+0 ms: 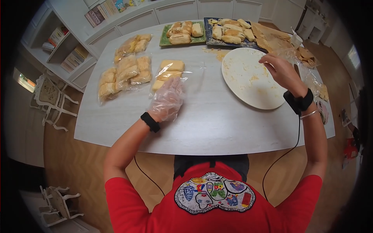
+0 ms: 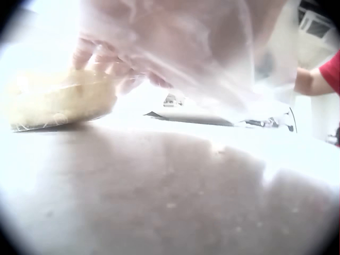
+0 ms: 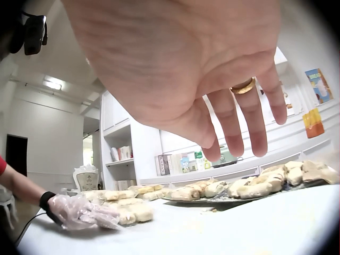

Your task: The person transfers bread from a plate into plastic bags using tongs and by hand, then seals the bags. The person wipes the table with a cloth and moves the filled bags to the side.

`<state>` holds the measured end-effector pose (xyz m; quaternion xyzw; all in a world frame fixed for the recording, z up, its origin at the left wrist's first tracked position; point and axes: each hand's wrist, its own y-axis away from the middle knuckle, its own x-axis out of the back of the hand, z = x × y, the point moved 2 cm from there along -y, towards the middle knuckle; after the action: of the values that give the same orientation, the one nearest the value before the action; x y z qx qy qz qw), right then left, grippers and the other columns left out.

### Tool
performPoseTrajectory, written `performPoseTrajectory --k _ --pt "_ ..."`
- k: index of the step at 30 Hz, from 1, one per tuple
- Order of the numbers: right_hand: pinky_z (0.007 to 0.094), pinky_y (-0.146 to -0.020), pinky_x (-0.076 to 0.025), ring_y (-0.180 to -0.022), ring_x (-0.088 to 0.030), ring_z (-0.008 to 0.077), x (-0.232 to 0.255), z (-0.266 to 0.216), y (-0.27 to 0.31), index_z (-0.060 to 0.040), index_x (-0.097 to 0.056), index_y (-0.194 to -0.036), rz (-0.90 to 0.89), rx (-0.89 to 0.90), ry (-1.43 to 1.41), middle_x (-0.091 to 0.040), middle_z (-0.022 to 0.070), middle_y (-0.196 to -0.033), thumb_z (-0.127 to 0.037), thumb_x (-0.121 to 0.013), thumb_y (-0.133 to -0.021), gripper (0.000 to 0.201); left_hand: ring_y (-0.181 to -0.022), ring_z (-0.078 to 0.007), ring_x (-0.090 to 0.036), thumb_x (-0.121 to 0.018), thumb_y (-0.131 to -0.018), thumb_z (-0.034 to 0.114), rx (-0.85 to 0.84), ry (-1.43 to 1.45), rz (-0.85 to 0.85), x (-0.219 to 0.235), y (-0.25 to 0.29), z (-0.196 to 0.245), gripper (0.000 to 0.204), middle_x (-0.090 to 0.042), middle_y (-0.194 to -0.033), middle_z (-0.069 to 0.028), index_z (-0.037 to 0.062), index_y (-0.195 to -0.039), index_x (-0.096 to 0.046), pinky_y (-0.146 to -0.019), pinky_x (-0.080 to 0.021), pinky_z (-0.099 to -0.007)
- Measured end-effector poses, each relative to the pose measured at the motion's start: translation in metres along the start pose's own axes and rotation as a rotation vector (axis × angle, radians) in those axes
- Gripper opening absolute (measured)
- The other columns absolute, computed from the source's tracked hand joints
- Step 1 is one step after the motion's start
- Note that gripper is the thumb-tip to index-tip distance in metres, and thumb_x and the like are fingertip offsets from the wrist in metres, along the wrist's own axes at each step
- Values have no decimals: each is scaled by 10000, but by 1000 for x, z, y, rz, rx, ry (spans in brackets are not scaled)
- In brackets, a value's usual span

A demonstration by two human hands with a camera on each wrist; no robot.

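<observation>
My left hand [image 1: 168, 99], in a clear plastic glove, rests its fingers on the near end of a clear bag of bread pieces [image 1: 172, 65]. The bag lies flat on the table, with several pale yellow pieces in a row inside. In the left wrist view the fingers [image 2: 103, 61] lie extended against the side of the bagged bread [image 2: 58, 101]. Bare and holding nothing, my right hand [image 1: 283, 73] hovers over the right side of a round white plate [image 1: 248, 91] scattered with crumbs. Its fingers [image 3: 252, 125] hang loosely extended in the right wrist view.
Several filled bread bags [image 1: 126, 72] lie at the table's left. Behind are a green tray of bread [image 1: 165, 40] and a dark blue tray of bread [image 1: 210, 37]. Brown paper [image 1: 268, 37] and clear plastic bags [image 1: 311, 81] lie along the right edge.
</observation>
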<state>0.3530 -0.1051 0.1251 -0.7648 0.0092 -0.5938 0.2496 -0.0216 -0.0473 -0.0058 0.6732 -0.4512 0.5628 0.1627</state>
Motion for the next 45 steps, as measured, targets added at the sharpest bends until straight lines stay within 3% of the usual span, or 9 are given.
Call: performPoseTrajectory --k 3,11,14,23,25,29,34,39,45 --pt "395 -804 -490 -921 -619 333 9 -21 -21 8 -653 -991 -21 -27 11 -674 150 -951 -70 -560 -910 146 -1340 -275 -426 -484 -871 115 173 222 -236 32 0 -17 522 -439 -1446 -159 29 -1385 -452 -1140 -320 -384" --pt "407 -829 -487 -945 -622 328 -45 -56 -21 -23 -665 -1006 -202 62 -99 -673 155 -981 -73 -553 -901 162 -1401 -304 -334 -404 -954 119 42 589 -59 32 48 -51 486 -312 -1548 -58 140 -1439 -423 -1131 -345 -402" --pt "414 -825 -486 -956 -620 326 -63 -67 -26 -25 -666 -1003 -287 82 -96 -671 149 -954 -68 -552 -899 160 -1355 -373 -384 -480 -895 92 39 263 -131 31 65 -45 501 -391 -1498 -89 230 -1376 -504 -1068 -407 -426" --pt "423 -828 -505 -950 -621 358 -135 -106 -32 -128 -433 -1394 -366 179 -160 -566 161 -1191 7 -527 -868 551 -1389 -375 -315 -613 -857 274 19 249 -147 41 89 -38 630 -340 -1525 -96 178 -1446 -411 -1129 -321 -447" --pt "426 -828 -523 -990 -625 369 -148 -109 -37 -196 -325 -1469 -311 221 36 -536 201 -1269 82 -520 -837 718 -1393 -376 -306 -634 -837 301 57 287 -167 44 87 -31 704 -335 -1521 -124 134 -1465 -362 -1141 -300 -446" --pt "405 -828 -519 -947 -641 350 -156 -109 -63 -228 -345 -1466 -476 81 28 -564 218 -1220 120 -449 -813 747 -1397 -389 -296 -663 -799 441 117 277 -137 44 75 -11 874 -292 -1518 -223 0 -1465 -307 -1159 -251 -462" --pt "330 -873 -491 -937 -622 226 -168 -114 -74 -169 -462 -1388 -549 -208 -707 -627 166 -1088 106 -399 -804 649 -1359 -389 -361 -628 -836 260 63 210 -31 19 85 -16 689 -372 -1473 -225 -16 -1420 -388 -1147 -291 -431" --pt "333 -890 -481 -955 -605 226 -210 -101 -66 -87 -555 -1266 -443 -38 -755 -619 124 -1101 84 -444 -849 464 -1289 -340 -455 -587 -846 185 13 171 8 21 102 -28 484 -474 -1395 -173 13 -1295 -536 -1058 -417 -396" --pt "370 -944 -447 -1042 -548 314 -185 -133 -44 -95 -569 -1224 -321 224 -549 -512 119 -1161 41 -572 -842 406 -1116 -333 -546 -636 -798 164 -3 298 37 40 125 -42 490 -567 -1194 -140 34 -1263 -555 -946 -476 -428"
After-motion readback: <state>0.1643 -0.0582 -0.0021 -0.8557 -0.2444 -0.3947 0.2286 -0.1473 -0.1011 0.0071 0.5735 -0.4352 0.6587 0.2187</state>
